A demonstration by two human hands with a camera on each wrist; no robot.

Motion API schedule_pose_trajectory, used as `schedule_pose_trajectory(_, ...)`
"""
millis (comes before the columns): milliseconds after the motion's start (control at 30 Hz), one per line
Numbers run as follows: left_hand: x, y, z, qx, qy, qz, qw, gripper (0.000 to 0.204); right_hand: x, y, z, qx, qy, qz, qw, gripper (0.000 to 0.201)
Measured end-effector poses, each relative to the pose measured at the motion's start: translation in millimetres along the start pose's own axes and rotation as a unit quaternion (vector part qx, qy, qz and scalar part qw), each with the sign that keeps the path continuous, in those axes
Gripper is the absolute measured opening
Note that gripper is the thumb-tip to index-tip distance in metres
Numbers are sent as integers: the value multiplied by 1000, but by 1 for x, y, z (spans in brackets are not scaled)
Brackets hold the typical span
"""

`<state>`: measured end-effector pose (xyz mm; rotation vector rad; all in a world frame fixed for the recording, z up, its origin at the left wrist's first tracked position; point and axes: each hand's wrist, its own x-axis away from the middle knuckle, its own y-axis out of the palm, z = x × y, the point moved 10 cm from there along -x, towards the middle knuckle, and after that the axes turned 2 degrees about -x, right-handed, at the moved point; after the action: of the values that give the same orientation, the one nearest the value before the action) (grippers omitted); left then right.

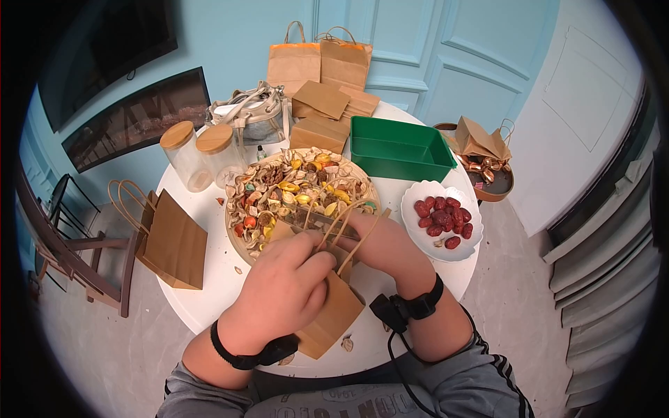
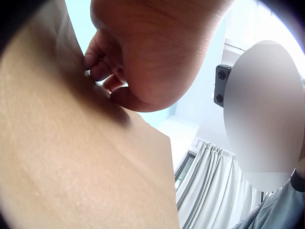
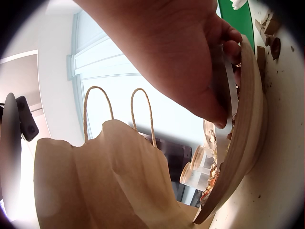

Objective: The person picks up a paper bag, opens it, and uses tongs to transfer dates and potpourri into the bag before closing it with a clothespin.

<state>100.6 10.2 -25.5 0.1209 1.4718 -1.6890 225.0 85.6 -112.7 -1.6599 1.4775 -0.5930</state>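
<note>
My left hand grips the upper edge of a brown paper bag, which leans tilted at the table's front with its twisted handles standing up. In the left wrist view, the fingertips curl over the bag's rim. My right hand reaches past the handles to a round wooden tray heaped with dried petals and potpourri. Between thumb and fingers it holds a thin, flat greyish piece with a straight edge, down inside the tray's rim; its far end is hidden.
A white scalloped dish of red dates stands right, a green bin behind it. Two wooden-lidded jars and another paper bag stand left. More paper bags and a handbag sit at the back. Loose petals lie about.
</note>
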Motion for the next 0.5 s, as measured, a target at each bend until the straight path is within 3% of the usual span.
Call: schedule_pose_trajectory(500,1,-2,5,-13,11,13,1000,22,0,2,0,3,-2,-2,1000,31)
